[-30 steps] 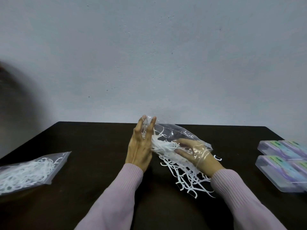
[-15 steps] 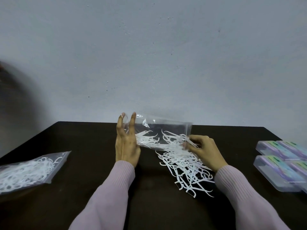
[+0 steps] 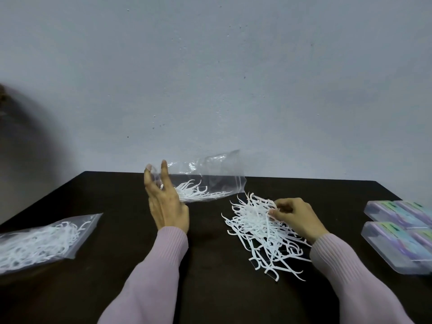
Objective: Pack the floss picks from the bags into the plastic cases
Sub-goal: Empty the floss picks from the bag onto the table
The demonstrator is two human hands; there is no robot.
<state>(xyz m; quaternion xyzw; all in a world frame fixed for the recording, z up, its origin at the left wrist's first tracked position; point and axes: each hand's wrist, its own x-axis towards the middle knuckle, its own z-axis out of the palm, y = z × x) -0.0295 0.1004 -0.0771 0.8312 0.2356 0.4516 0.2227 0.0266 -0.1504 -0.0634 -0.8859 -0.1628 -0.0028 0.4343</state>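
Pile: loose white floss picks heaped on the dark table, near centre-right, outside any container.
Right hand: the right hand rests on the pile's far-right edge, fingers curled and pinching picks.
Full bag: a clear bag lies flat at near left, packed with picks, well apart from both hands.
Cases: clear plastic cases with coloured labels sit at the right edge, two rows, lids shut; what is inside I cannot tell.
Left hand: the left hand holds up the held bag by its left end, fingers partly straight.
Held bag: lifted above the table, far centre, its mouth to the right above the pile; a small cluster of picks lies inside.
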